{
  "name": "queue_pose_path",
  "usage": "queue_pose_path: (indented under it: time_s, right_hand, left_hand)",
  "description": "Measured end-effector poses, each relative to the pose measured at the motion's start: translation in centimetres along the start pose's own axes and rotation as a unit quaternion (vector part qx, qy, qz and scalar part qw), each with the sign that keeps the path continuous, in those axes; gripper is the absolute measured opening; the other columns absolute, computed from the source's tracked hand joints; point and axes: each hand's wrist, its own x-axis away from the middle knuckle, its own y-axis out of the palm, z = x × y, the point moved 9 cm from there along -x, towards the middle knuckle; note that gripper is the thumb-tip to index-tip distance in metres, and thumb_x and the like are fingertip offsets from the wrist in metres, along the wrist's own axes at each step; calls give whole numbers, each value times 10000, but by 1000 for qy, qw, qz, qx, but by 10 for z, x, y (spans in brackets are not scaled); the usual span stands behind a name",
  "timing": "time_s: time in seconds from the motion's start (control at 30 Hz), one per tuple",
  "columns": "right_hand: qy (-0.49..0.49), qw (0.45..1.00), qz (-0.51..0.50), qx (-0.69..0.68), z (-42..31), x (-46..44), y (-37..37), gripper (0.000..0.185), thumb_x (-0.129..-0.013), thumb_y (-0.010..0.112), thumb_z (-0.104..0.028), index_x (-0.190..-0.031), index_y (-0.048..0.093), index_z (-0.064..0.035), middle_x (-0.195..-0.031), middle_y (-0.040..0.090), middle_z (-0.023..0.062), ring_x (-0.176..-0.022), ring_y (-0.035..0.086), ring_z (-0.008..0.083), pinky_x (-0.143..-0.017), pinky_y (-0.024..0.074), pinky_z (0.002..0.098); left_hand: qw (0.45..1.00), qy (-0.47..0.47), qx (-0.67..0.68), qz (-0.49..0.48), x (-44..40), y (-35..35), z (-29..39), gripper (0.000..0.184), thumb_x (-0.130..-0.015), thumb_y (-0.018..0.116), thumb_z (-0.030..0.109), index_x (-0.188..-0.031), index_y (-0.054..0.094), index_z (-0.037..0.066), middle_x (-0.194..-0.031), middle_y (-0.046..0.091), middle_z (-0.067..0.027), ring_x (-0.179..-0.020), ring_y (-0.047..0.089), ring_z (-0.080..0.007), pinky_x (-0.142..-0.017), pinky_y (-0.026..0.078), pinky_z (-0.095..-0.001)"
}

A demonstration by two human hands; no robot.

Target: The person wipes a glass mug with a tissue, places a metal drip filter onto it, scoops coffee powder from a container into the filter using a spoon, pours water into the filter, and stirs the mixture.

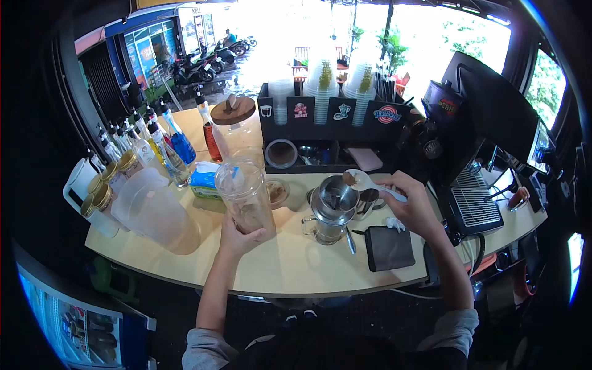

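Observation:
My left hand (237,239) is wrapped round the lower part of a clear jar (245,194), which stands uncovered on the counter with a little brown powder inside. In my right hand (407,194) is the handle of a white spoon (364,182), its bowl carrying brown powder. The spoon is just over the right rim of a metal drip filter (335,196). That filter sits on top of a glass mug (325,229). Right of the mug, a thin metal utensil (351,242) lies by a folded dark cloth (390,248).
A translucent pitcher (151,206), syrup bottles (179,139) and a tissue pack (205,179) stand at left. Behind is a black organizer (339,120) with stacked cups. An espresso machine (475,197) occupies the right. A wooden-lidded jar (237,132) stands behind my left hand.

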Motion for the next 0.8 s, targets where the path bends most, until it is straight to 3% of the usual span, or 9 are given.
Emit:
queue_pose_path:
  time_s: [0.1,0.37,0.43,0.8]
  right_hand:
    - [-17,1000,13,-9,1,1,-1,208,-805,637,-7,-1013,632,-13,-785,539,99,-717,548,219,-673,447,308]
    - [-32,999,13,14,-5,2,-3,201,-814,637,-3,-1015,629,-1,-887,606,127,-780,600,261,-710,473,347]
    - [-27,999,12,14,-6,2,-3,198,-814,637,-3,-1012,631,1,-889,608,127,-781,604,266,-707,475,344]
    - [-29,999,21,7,-4,4,-3,181,-810,634,5,-990,635,7,-889,612,131,-796,608,278,-705,476,342]
  left_hand:
    - [1000,14,-25,-6,1,0,3,840,-529,873,71,-1235,420,29,-1168,568,-103,-1074,576,-214,-912,490,-367]
    - [998,15,-57,-22,-1,1,6,869,-517,850,47,-1279,434,45,-1205,553,-98,-1138,538,-229,-960,462,-377]
    - [998,28,-57,-10,-1,0,10,853,-526,882,110,-1245,430,32,-1174,568,-97,-1094,560,-214,-938,465,-365]
    - [998,30,-54,-10,0,0,8,807,-544,879,116,-1223,452,28,-1143,585,-95,-1052,585,-213,-903,487,-361]
